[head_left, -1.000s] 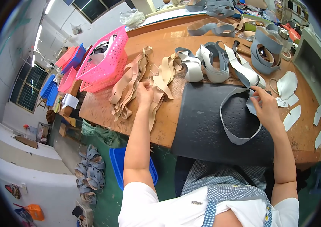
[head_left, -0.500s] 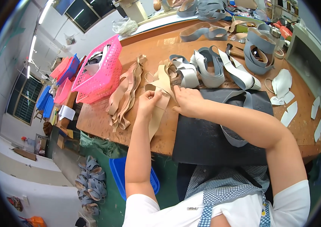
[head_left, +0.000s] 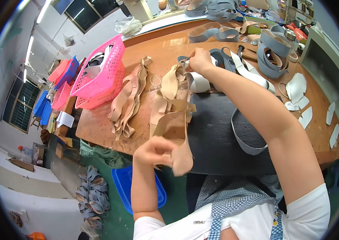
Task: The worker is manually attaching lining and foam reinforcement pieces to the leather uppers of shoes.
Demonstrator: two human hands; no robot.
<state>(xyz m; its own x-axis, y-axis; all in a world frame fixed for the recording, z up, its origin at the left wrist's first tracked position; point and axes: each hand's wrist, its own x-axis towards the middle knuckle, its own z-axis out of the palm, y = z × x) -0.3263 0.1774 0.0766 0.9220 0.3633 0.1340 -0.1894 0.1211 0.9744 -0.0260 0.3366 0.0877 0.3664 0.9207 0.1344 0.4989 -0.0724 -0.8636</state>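
My left hand (head_left: 153, 152) is at the table's front edge, its fingers closed on the end of a tan strip (head_left: 183, 158). The strip stands up in a bend, slightly blurred, and runs back to other tan strips (head_left: 171, 83) on the table. Farther off, my right hand (head_left: 199, 60) reaches to a grey strip (head_left: 183, 62), its fingers pinched at that strip's end. A white rolled strip (head_left: 200, 83) lies just below this hand. My right forearm hides part of the neighbouring strips.
A black mat (head_left: 209, 136) bears a grey loop (head_left: 249, 149). Pinkish-tan strips (head_left: 131, 98) lie at left by a pink basket (head_left: 101, 90). White cut pieces (head_left: 297, 89) and grey coils (head_left: 271, 56) are at right. A blue basket (head_left: 123, 184) stands below the table's edge.
My left hand has moved toward me, drawing the tan strip's end with it. The right hand has left the tan strips and moved away from me to the grey strip.
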